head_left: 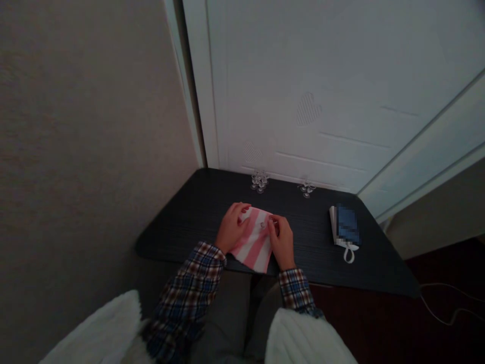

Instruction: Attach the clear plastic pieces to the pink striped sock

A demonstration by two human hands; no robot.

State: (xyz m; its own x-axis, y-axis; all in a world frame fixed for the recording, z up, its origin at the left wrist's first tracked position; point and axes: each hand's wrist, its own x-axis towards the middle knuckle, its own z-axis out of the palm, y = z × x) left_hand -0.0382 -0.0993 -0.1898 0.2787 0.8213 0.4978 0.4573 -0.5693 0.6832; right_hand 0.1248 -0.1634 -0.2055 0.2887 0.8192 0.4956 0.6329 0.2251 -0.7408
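Observation:
A pink and white striped cloth (pixel 252 247) lies on the dark table near its front edge. On the cloth, between my hands, rests a small clear object (pixel 262 225). My left hand (pixel 233 227) is at the cloth's left side, its fingers curved over the upper left corner. At the right side of the cloth is my right hand (pixel 281 237), with thumb and forefinger pressed together near the upper right corner; what they pinch is too small to make out.
Clear, shiny pieces stand in a larger cluster (pixel 259 181) and a smaller cluster (pixel 306 188) at the back of the dark table (pixel 182 217). A blue and white item with a loop (pixel 346 225) lies at the right. A white panel rises behind.

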